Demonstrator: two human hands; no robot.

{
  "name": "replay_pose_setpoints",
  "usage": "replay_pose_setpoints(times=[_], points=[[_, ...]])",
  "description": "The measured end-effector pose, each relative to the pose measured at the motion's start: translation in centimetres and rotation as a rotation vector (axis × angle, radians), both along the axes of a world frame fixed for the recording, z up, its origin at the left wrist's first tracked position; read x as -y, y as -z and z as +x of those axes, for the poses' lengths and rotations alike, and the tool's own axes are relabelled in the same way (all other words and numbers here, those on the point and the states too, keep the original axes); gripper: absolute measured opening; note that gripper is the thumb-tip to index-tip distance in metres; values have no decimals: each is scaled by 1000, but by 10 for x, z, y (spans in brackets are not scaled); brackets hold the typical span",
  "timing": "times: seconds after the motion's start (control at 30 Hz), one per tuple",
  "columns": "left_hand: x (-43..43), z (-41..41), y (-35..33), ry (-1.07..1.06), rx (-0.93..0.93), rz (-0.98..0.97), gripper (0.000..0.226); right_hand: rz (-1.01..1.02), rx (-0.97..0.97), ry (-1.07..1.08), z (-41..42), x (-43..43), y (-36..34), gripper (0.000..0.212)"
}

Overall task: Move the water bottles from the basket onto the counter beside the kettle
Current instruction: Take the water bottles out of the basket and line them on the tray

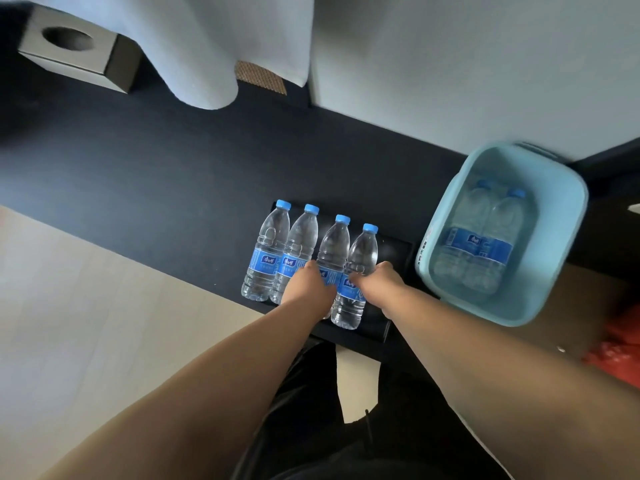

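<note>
Person, standing, dark trousers at the lower edge, both bare forearms reaching forward. Left hand (pixel 310 285): fingers curled round the label band of the third bottle (pixel 334 244), holding it. Right hand (pixel 379 282): curled round the fourth bottle (pixel 360 251) at the top of its label, holding it likewise. Both bottles upright, bases on the tray (pixel 398 251), a black tray at the near edge of the counter (pixel 156 174). First bottle (pixel 266 251) and second bottle (pixel 298 244): upright in the same row to the left, all four close together, blue caps on. Basket (pixel 554 265): pale blue plastic, just to the right of the tray, holding two more bottles (pixel 481 244) lying side by side, caps toward the far end. Handling, by judgement: full clear plastic, moderately heavy for one hand; thin ribbed walls that dent under a hard squeeze; smooth and possibly slippery. Best hold is round the labelled waist or the shoulder below the cap, as here. A tall, narrow bottle in a tight row may knock over its neighbour if set down askew. Two of six appear still to move. Red item (pixel 620 348): right edge, unclear. Far left: tissue box (pixel 76 53); pale cloth (pixel 207 46) hanging over the counter's back. Kettle: not in view.
</note>
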State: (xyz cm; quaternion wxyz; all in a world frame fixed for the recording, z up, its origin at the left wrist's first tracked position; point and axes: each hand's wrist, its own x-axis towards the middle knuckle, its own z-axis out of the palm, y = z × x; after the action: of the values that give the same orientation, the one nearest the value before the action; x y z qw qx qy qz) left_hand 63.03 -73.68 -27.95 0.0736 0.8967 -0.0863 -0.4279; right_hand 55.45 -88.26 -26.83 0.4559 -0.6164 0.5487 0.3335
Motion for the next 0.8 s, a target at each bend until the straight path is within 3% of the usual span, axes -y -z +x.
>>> replay_pose_setpoints(times=[0.33,0.53,0.7,0.8], points=[[2,13,-37,62,44,-69,61,70,76,-181,5,-6,-28,65],[19,19,-68,269,96,-89,36,42,197,-400,6,1,-53,45],[55,24,-94,342,129,-113,23,-48,279,-423,-2,31,-80,45],[81,21,-107,365,150,-130,28,-112,319,-331,-17,60,-93,60]])
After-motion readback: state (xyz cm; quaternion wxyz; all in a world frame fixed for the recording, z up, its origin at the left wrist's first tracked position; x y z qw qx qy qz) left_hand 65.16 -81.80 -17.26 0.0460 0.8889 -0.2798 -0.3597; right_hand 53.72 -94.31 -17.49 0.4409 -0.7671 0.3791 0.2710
